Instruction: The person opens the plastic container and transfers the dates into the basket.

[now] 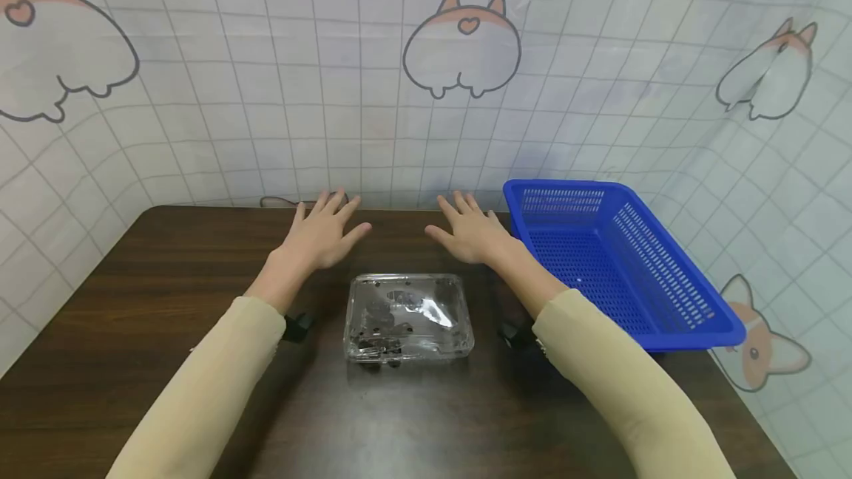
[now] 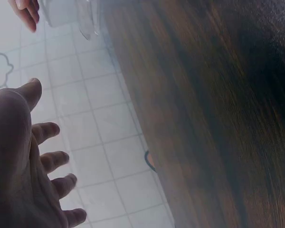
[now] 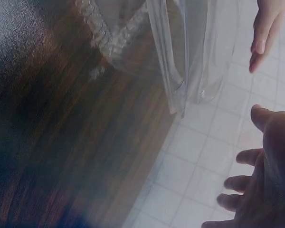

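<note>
Cream sleeves [image 1: 206,383] flank the clear plastic clamshell box [image 1: 413,320], left hand [image 1: 318,239] and right hand [image 1: 471,236] empty, fingers [image 2: 55,161] spread; its thin walls probably need gentle, two-sided holding.

That clear rectangular plastic box [image 1: 409,327] is super glossy, throwing glare at me from here. Dark brown wood-grain tabletop [image 1: 100,361] has a soft sheen, the blue slotted basket [image 1: 572,265] looks like smooth plastic, cream sleeves [image 1: 206,390] are matt cloth.

a dark wood-grain table [image 1: 100,361] against a white grid-patterned wall [image 1: 359,131] (cartoon dogs [image 1: 461,58] here and there)
</note>
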{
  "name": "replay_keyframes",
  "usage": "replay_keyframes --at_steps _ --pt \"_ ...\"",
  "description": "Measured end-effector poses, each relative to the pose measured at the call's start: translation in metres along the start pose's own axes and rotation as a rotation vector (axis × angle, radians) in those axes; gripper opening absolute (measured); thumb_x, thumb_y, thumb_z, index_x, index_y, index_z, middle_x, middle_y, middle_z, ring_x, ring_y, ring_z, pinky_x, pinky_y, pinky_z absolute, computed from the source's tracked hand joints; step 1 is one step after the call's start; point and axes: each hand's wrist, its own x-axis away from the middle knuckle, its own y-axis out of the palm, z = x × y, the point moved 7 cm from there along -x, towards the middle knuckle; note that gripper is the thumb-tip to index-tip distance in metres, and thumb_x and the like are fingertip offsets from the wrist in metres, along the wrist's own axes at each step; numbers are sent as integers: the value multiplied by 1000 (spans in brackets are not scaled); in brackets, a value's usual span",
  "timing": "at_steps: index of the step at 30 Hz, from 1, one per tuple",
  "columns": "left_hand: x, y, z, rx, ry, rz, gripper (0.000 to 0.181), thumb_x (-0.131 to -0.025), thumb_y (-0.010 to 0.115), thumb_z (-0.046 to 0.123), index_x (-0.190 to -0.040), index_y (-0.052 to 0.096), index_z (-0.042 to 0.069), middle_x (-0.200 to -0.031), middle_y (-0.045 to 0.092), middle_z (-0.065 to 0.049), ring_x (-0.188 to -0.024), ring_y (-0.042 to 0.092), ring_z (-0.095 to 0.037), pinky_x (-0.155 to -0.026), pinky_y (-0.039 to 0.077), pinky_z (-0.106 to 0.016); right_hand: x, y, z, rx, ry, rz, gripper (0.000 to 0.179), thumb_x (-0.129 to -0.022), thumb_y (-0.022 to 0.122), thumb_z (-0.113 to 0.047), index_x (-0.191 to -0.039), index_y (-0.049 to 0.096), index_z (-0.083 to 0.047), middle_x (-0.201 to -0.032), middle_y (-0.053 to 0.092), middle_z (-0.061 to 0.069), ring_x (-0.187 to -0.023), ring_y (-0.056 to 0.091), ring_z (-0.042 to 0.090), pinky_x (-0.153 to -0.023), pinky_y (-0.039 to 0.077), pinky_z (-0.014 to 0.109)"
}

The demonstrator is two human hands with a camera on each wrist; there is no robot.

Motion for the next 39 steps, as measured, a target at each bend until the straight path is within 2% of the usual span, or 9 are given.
replay_keyframes --at_steps 9,16,25,32,35,39 --pt "18 -5 10 70 52 34 72 -109 33 58 -165 22 16 -168 18 -20 -152 15 -43 -119 14 -67 20 -1 -14 3 -56 -14 73 -108 35 -57 -166 13 -19 -169 7 18 -155 9 36 -120 18 63" --pt "33 -7 6 168 76 64 69 -109 35 55 -164 26 14 -166 23 -20 -150 21 -44 -114 23 -71 32 -5 -23 10 -105 37 73 -108 37 -57 -166 18 -16 -168 12 18 -154 15 36 -119 28 56" --pt "47 2 5 371 109 52 67 -109 37 54 -160 36 10 -158 36 -22 -145 32 -42 -116 28 -62 57 -3 -29 -71 -134 83 73 -107 44 -56 -165 25 -15 -168 19 16 -151 26 36 -114 36 56" --pt "57 12 -2 517 97 51 59 -109 40 53 -146 54 9 -145 54 -15 -133 50 -36 -107 41 -58 79 0 -34 -108 -170 146 68 -106 51 -51 -160 37 -12 -161 36 15 -144 41 34 -106 45 57" --pt "61 17 -7 627 69 51 53 -109 45 51 -141 58 11 -140 59 -13 -124 58 -33 -99 50 -54 89 3 -36 -126 -197 161 64 -106 53 -48 -157 42 -11 -157 42 14 -141 45 32 -106 46 55" --pt "68 24 -9 812 39 17 45 -109 51 40 -138 59 6 -137 59 -20 -117 63 -35 -91 57 -47 101 7 -36 -154 -224 163 61 -106 54 -47 -153 47 -10 -155 45 12 -139 47 31 -107 46 52"
